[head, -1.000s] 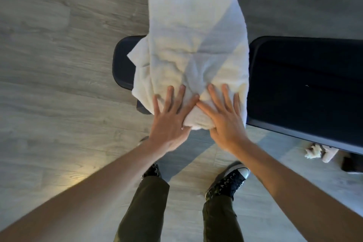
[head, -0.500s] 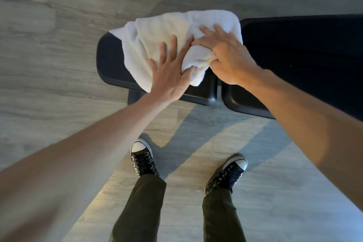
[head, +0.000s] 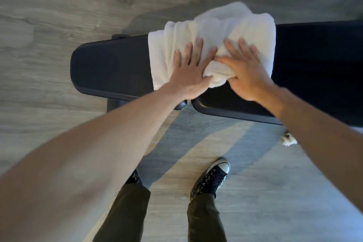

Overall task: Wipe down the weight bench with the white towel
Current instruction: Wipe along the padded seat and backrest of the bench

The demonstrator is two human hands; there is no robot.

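A black padded weight bench runs left to right across the head view, with a short seat pad (head: 110, 65) on the left and a longer back pad (head: 318, 68) on the right. The white towel (head: 237, 25) lies bunched over the far side of both pads, covering the gap between them. My left hand (head: 188, 72) presses flat on the towel's left half with fingers spread. My right hand (head: 245, 72) presses on its right half. A fold of towel is bunched up between my two thumbs at the near edge.
Grey wood-look floor surrounds the bench. My feet in black sneakers (head: 212, 179) stand just in front of it. A bench leg (head: 113, 105) sticks out below the seat pad. A small crumpled white thing (head: 287, 139) lies on the floor under the back pad's near edge.
The spread towel got bunched up under both hands and slid rightwards along the bench. The left part of the seat pad is now bare.
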